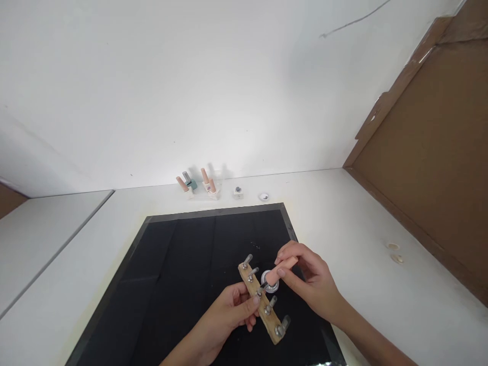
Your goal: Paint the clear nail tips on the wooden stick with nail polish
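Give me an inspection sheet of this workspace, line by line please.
Surface: white table with a black mat on it.
Job's things: wooden strip with metal hooks; pink-handled brush over a small round dish.
Clutter: nail polish bottles and two small pots by the wall; two pale discs at right.
Hands: left hand grips the strip; right hand holds the brush.
Cables: nothing seen.
Surroundings: white wall, brown board at right.

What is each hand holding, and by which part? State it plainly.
The left hand grips the wooden hook rack at its middle, along one edge. The right hand pinches the pink brush handle near its upper end.
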Available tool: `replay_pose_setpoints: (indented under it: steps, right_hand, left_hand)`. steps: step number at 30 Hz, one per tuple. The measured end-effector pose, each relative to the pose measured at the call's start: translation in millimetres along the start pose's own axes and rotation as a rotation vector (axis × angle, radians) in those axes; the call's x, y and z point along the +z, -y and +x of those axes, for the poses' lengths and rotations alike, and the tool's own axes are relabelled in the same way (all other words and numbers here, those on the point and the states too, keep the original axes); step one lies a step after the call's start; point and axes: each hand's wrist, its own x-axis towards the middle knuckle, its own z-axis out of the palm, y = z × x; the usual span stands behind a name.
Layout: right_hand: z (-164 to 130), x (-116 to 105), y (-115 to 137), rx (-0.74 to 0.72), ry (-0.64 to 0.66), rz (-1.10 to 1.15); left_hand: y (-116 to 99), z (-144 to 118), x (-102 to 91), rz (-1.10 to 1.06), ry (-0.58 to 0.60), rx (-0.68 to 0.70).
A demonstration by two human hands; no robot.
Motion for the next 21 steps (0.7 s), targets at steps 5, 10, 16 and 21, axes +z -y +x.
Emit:
replay_pose_setpoints:
  steps: [5,10,16,21]
  right_hand:
    - [-0.5,0.2,1.1,-0.005,0.022,0.017]
    - [-0.7,0.7,1.3,0.037,0.036,0.03]
    - [-0.7,1.0,-2.8,0.069,-0.028,0.111]
    - [-1.0,0.6,-4.1,0.141,-0.026,0.159]
  left_hand:
    - [1.6,1.3,-1.3,0.006,0.014,0.009]
    - [0.2,1.5,-0.3,0.003,0.007,0.004]
    - [1.0,0.4,-0.6,-0.009,0.014,0.003]
    - [3.1,1.1,-2.4,-0.013,0.024,0.011]
